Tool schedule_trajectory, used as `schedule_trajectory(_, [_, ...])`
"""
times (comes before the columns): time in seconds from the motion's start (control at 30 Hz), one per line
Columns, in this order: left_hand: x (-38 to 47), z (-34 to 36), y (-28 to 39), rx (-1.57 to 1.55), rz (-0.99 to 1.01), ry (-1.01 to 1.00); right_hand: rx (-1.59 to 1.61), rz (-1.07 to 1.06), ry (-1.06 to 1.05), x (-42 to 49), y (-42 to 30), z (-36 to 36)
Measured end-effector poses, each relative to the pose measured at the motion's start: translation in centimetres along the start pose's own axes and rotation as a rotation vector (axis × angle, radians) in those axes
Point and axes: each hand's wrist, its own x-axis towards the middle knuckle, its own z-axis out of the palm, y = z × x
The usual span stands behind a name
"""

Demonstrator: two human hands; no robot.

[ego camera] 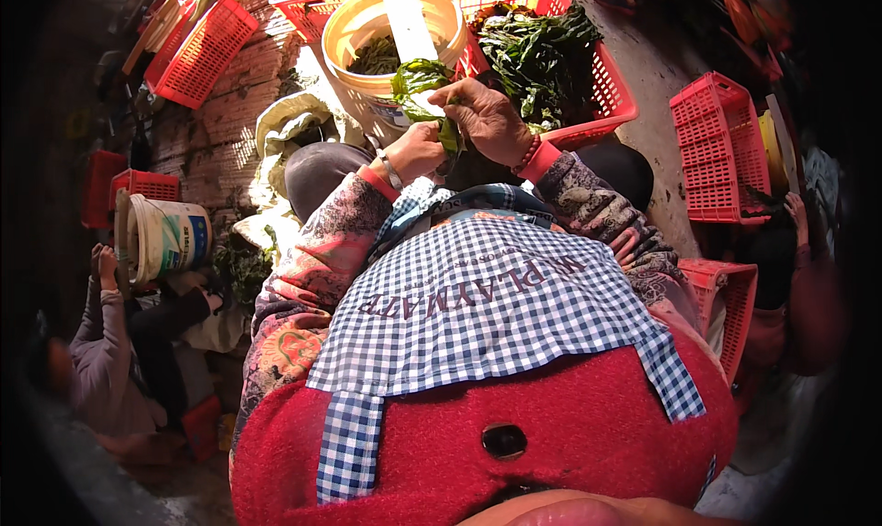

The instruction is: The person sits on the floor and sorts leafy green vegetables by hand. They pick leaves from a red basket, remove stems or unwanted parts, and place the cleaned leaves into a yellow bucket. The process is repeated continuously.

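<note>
My left hand (417, 150), a metal bracelet at its wrist, pinches the lower part of a glossy green leaf (420, 78). The thumb and fingers of my right hand (488, 119), with red beads at the wrist, grip the same leaf just beside it. Its upper end rests at the near end of a pale board (405, 12), which lies across a cream plastic bucket (362, 81). Cut-looking green pieces (375, 56) are inside that bucket. To the right, a red plastic basket (613, 92) holds a heap of dark green leaves (534, 64).
A pale woven sack (286, 119) stands left of my knee. Another red basket (200, 50) is at upper left, and one (716, 147) stands tilted at right. A person (114, 360) sits at left by a white bucket (169, 240); another person's hand (797, 216) shows at right.
</note>
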Motion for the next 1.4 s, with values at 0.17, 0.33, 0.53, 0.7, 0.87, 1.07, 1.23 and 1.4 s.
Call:
schedule_trajectory(0.17, [-1.1,-0.1,0.7,0.262,0.025,-0.081,-0.253,-0.092,-0.249,0.2,-0.9,0.5])
schedule_trajectory(0.33, [-2.3,0.8,0.3,0.682,0.283,0.422,-0.251,0.102,-0.181,0.1,0.1,0.6])
schedule_trajectory(0.53, [-3.6,1.4,2.0,0.941,0.488,0.720,0.300,0.567,-0.070,1.1,1.8,1.5])
schedule_trajectory(0.7, [-3.6,1.3,2.5,0.988,0.773,0.779,0.634,0.676,-0.128,0.8,1.4,1.1])
schedule_trajectory(0.87, [-2.8,1.3,1.6,0.862,0.820,0.807,0.901,0.767,-0.249,0.8,1.0,0.4])
schedule_trajectory(1.07, [-1.8,0.5,1.1,0.092,0.764,0.545,0.957,0.739,-0.266,1.6,1.1,0.4])
schedule_trajectory(1.23, [-1.9,-0.2,1.1,0.011,0.687,0.515,0.905,0.699,-0.240,1.6,0.7,1.0])
schedule_trajectory(1.4, [-2.7,-1.4,1.4,-0.495,0.333,0.268,0.800,0.689,-0.252,2.2,-0.5,0.5])
